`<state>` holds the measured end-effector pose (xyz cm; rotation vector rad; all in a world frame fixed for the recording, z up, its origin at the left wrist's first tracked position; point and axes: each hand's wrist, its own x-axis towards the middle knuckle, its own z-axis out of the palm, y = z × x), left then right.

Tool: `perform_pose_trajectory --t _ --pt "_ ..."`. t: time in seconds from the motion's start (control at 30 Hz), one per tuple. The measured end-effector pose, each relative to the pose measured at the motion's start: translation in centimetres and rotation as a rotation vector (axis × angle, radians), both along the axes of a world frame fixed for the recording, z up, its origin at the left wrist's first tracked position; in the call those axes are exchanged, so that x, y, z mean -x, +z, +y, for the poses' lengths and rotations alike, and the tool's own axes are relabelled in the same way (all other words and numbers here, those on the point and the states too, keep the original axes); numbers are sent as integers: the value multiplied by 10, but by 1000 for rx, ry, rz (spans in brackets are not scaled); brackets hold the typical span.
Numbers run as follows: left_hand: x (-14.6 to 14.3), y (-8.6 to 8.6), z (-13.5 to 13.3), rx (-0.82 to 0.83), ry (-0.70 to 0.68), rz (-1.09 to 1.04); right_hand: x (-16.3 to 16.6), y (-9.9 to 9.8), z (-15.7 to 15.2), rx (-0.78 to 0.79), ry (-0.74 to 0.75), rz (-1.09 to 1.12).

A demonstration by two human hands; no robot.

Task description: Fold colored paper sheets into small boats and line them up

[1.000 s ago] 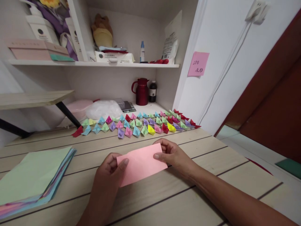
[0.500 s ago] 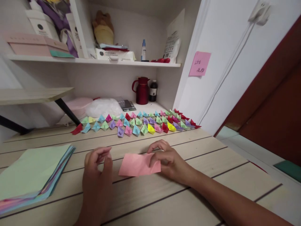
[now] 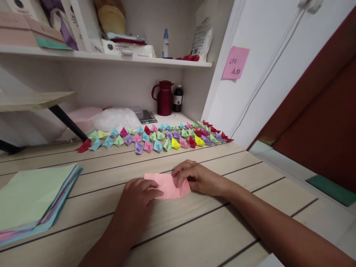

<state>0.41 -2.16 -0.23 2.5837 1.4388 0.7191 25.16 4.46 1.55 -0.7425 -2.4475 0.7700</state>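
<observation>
A creased pink sheet of paper (image 3: pixel 168 188) lies low over the wooden table, between my two hands. My left hand (image 3: pixel 140 194) has its thumb and fingers closed on the sheet's left end. At the right end, my right hand (image 3: pixel 196 177) pinches the paper between thumb and curled fingers. Beyond them, rows of small folded paper boats (image 3: pixel 157 145) in many colours stand on the table. To the left lies a stack of coloured paper (image 3: pixel 39 193) with a pale green sheet on top.
Behind the boats, a shelf unit holds a dark red jug (image 3: pixel 164 98), a dark bottle (image 3: pixel 177 98) and a white plastic bag (image 3: pixel 116 119). A small raised stand (image 3: pixel 36 101) is at the left. A pink note (image 3: pixel 236 63) sticks to the right panel.
My left hand has moved right and taken hold of the pink paper's left end. My right hand keeps its grip. The view has tilted downward, so the shelf sits higher.
</observation>
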Motion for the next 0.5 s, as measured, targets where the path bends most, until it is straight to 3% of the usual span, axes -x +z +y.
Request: perform_pose_trajectory --t 0.2,0.5 --pt "-7 6 -3 43 -20 22 1 -4 3 7 -76 -15" --pt "-5 -3 -1 71 -8 -9 16 -23 9 -74 -330 -46"
